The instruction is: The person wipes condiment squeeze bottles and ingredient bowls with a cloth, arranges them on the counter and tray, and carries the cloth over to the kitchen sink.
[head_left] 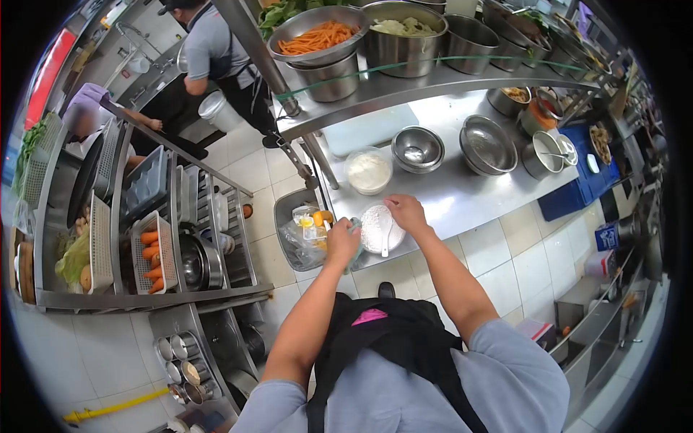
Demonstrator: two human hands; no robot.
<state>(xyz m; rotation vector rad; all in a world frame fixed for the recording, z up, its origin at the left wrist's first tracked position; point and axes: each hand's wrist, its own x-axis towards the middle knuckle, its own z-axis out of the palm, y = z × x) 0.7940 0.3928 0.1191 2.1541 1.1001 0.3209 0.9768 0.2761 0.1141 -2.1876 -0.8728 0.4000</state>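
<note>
A round tub of white powder (371,232) stands at the near edge of the steel counter, with a white spoon (387,238) lying in it. My right hand (406,213) is closed at the tub's far right rim, fingertips pinched there. My left hand (342,242) is closed at the tub's left side on a thin greenish piece (356,225), which looks like cloth or plastic; its kind is unclear. Just behind is a clear tub of pale powder (368,172). Stacked steel bowls (418,149) sit to its right.
A grey bin (285,234) with plastic and scraps stands left of the counter. Overhead, a steel shelf (462,85) carries pots and a bowl of shredded carrot (317,39). A larger steel bowl (489,144) is further right. Another person (209,50) stands at back left.
</note>
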